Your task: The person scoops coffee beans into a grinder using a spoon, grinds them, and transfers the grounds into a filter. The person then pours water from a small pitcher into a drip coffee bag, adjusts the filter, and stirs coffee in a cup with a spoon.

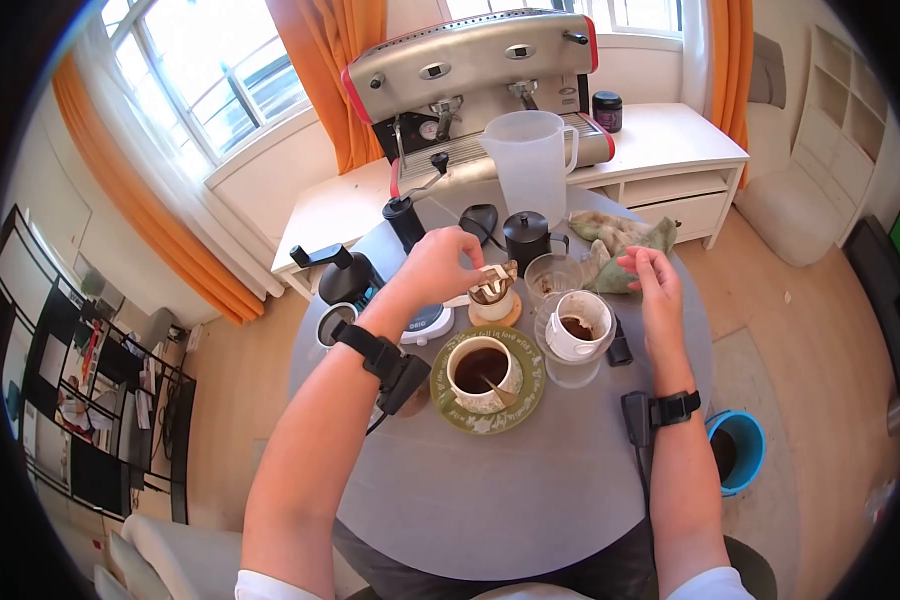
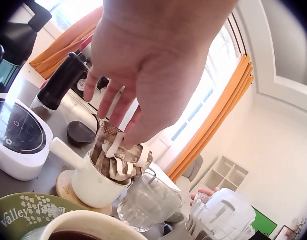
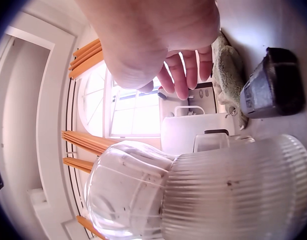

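My left hand (image 1: 438, 265) pinches the upper edge of a used-looking drip coffee bag (image 2: 127, 159), its paper tabs stained brown. The bag sits in the mouth of a small white side-handled pot (image 2: 96, 184) on a round wooden coaster (image 2: 65, 184). Nearer to me, a patterned cup (image 1: 515, 382) of dark coffee with a spoon in it stands on a green saucer (image 1: 453, 412). Raised at the right, my right hand (image 1: 654, 287) holds nothing, its fingers loosely bent. Beside it is a white dripper (image 1: 568, 346) with coffee grounds, over a ribbed glass server (image 3: 233, 192).
Behind stand a black lidded pot (image 1: 526, 240), a clear plastic pitcher (image 1: 527, 165) and an espresso machine (image 1: 480, 75). A hand grinder (image 1: 403, 222) and a scale (image 1: 430, 325) lie left. A greenish cloth (image 1: 655, 238) lies right; a blue bucket (image 1: 755, 455) is on the floor.
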Demonstrator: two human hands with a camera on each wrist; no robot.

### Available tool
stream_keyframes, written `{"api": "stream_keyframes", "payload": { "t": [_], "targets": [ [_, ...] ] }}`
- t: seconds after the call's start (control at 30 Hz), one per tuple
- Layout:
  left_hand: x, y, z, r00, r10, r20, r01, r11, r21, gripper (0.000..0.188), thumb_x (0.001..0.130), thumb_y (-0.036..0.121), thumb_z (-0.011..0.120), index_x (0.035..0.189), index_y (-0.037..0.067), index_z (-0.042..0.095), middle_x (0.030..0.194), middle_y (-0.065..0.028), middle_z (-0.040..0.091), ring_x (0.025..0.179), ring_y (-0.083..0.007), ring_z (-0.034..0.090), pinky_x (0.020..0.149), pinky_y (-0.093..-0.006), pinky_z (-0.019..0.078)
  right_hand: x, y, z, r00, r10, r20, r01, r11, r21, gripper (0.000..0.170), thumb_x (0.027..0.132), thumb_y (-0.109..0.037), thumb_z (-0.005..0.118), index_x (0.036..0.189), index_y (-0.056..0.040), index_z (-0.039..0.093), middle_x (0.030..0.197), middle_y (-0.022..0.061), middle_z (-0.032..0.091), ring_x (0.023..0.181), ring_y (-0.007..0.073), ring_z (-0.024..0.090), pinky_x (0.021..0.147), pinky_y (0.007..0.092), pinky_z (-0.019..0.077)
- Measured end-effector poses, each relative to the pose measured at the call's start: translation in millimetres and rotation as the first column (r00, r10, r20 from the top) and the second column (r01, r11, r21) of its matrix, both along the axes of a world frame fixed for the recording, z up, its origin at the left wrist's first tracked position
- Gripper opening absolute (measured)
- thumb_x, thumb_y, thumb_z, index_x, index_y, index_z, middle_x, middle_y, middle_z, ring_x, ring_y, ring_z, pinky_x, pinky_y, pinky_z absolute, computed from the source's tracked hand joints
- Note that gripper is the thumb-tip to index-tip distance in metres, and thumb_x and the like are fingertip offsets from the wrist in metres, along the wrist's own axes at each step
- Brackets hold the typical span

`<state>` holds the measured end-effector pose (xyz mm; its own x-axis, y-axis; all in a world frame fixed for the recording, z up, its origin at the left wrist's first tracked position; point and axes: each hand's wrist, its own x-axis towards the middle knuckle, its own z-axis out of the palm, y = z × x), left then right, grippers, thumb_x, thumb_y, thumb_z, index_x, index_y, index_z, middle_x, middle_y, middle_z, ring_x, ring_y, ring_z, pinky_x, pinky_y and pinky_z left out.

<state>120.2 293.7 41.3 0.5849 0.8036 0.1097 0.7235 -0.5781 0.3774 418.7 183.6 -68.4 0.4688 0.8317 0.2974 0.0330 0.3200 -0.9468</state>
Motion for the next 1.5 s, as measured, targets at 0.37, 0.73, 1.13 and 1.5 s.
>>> {"api": "stream_keyframes", "payload": {
  "t": [0.37,0.73,1.13,1.5],
  "targets": [
    [0.2,0.1,2.6,0.999,0.032,0.042,-0.029,0.998,-0.061,0.022,0.076,0.023,0.083,0.085,0.004,0.075,0.102,-0.0196,0.072,0.103,-0.0398,0.069,0.092,-0.0464,0.0549,0.5,1.0,-3.1,0.999,-0.010,0.034,0.010,1.000,-0.007,0.033,0.110,-0.035,0.059,0.119,-0.0050,0.070,0.107,0.0039,0.076,0.102,0.0109,0.065,0.084,0.0273,0.0485],
    [-3.1,2.5,0.1,0.997,-0.025,0.074,0.024,1.000,0.014,0.024,0.077,0.023,0.085,0.086,0.003,0.075,0.093,-0.0129,0.068,0.088,-0.0277,0.065,0.079,-0.0393,0.0523,-0.4,1.0,-4.0,0.999,-0.025,0.048,0.026,1.000,-0.014,0.029,0.108,-0.031,0.062,0.117,-0.0047,0.071,0.103,0.0040,0.078,0.097,0.0097,0.068,0.081,0.0266,0.0502],
    [4.7,-9.3,30.4,0.996,-0.066,0.064,0.063,0.997,0.042,0.018,0.079,0.016,0.084,0.087,0.003,0.075,0.098,-0.0097,0.070,0.091,-0.0243,0.067,0.082,-0.0365,0.0524,-7.5,-2.0,1.8,0.999,-0.026,0.022,0.026,1.000,-0.012,0.022,0.105,-0.019,0.067,0.115,-0.0001,0.070,0.096,0.0064,0.077,0.092,0.0098,0.070,0.086,0.0265,0.0534],
    [63.4,-72.5,93.2,0.925,-0.239,0.295,0.296,0.941,-0.164,0.013,0.086,0.015,0.081,0.091,0.004,0.076,0.115,-0.0091,0.073,0.110,-0.0195,0.067,0.103,-0.0376,0.0480,-5.2,4.1,-9.6,1.000,0.009,0.019,-0.010,1.000,0.030,0.020,0.103,-0.016,0.069,0.115,0.0002,0.069,0.093,0.0065,0.077,0.089,0.0102,0.072,0.082,0.0266,0.0538]
  ]
}}
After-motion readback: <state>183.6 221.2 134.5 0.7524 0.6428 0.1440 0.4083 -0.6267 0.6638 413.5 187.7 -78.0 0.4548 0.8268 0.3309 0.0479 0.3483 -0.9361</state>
